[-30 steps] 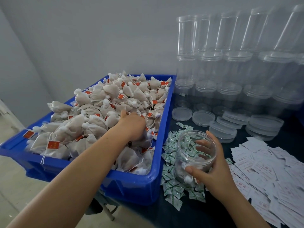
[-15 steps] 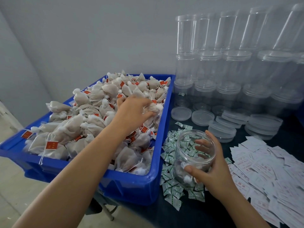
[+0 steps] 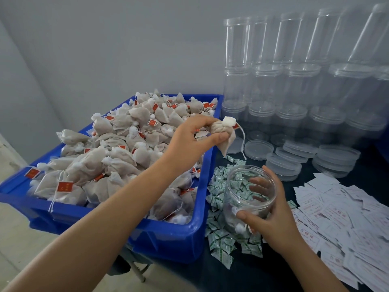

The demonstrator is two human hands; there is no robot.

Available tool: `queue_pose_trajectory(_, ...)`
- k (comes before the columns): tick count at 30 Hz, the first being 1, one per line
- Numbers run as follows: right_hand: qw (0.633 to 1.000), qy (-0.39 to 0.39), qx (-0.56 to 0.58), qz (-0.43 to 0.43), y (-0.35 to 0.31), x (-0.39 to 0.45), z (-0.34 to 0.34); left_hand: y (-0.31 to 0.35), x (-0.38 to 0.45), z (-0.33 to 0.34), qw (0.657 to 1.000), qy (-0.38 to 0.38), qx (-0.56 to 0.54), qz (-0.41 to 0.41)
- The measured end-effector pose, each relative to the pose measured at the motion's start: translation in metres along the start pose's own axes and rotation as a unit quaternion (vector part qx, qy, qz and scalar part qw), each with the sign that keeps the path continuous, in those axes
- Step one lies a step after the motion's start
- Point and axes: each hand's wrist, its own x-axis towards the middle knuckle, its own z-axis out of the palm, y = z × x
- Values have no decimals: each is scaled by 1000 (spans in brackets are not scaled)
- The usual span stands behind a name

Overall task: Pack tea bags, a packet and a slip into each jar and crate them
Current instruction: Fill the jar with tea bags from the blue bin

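Carrying: left hand [image 3: 192,134] pinches one tea bag [image 3: 223,133] between thumb and fingertips, held up over the right rim of the blue crate [image 3: 181,243], its white knotted top uppermost and its string and red tag dangling toward the table.
Steadying: right hand [image 3: 271,218] wraps the open jar [image 3: 249,196], thumb on the near wall, fingers curled round the far side and seen through the clear plastic.
Jar position: it sits on the dark table [image 3: 263,277] over the scatter of green-and-white packets [image 3: 221,243], just beside the crate, its mouth leaning a little toward the approaching bag.
Jar contents: at least one bag with a white knot lies at the bottom; how many in all I cannot tell through the plastic.
Step in hand, as I judge it: dropping this bag into the jar, with more filling to come.
Doing it well: bring the bag right over the middle of the mouth before letting go, pointed end down, so the soft pouch slides in instead of catching on the rim.
String: watch that trailing string; it could drape over the edge, so let it follow the bag inside.
Grip on jar: keep it firm, since the loose packets underneath give poor footing.
Supplies waiting: slips [image 3: 345,218] spread to the right, lids [image 3: 259,146] and stacked empty jars [image 3: 294,85] behind.
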Motion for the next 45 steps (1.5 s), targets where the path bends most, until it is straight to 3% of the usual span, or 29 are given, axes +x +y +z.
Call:
queue_pose_trajectory(11,1000,3,4,-10,1,2,0,2,-12,21,988,-151,13,20)
queue_pose_trajectory(22,1000,1,20,-8,2,1,0,-3,-13,26,957,-243,149,48)
queue_pose_trajectory(36,1000,-3,31,-5,2,1,0,-5,-14,28,941,-273,186,68)
queue_pose_trajectory(45,1000,1,-1,-3,0,0,1,-1,-15,26,946,-280,147,77)
